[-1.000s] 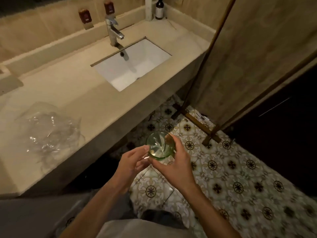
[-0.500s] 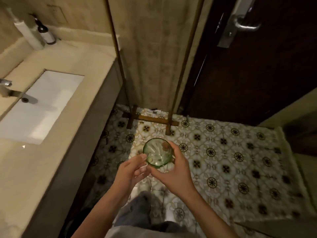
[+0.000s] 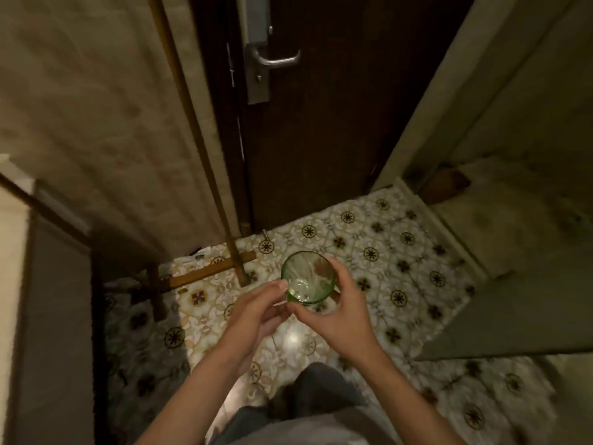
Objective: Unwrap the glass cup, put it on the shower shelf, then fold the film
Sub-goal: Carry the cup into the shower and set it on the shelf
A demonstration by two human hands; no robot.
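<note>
Far left: the pale edge of a counter (image 3: 12, 252) with a flat grey front panel below it, blurred. Next to it hangs a beige, stone-textured panel (image 3: 96, 123) framed by slim wooden poles; its wooden foot (image 3: 205, 273) rests on the floor as a crossbar with short legs.

My left hand (image 3: 256, 311) is raised in front of my body, fingers loosely bent and set close together, fingertips touching the lower left side of the glass cup (image 3: 307, 277). The contact is light; the fingers are not wrapped round the cup.

The glass cup is green-tinted, transparent, round-mouthed, and viewed from above. It is unwrapped and upright, held in the air above the floor, between my two hands, in front of the door. Its wall shows pale streaked reflections.

My right hand (image 3: 337, 311) grips the cup from the right, thumb and fingers curled round its wall.

Floor (image 3: 369, 245): glossy patterned tile, cream ground with dark rosette and cross motifs, one bright glare spot below my hands. My dark trouser leg shows at the bottom edge.

Centre rear: dark brown door (image 3: 337, 123) with a metal lever handle (image 3: 279, 61) on a long plate.

Right: a beige wall and a raised pale ledge (image 3: 513, 252), mottled and dim; detail there is not legible.
</note>
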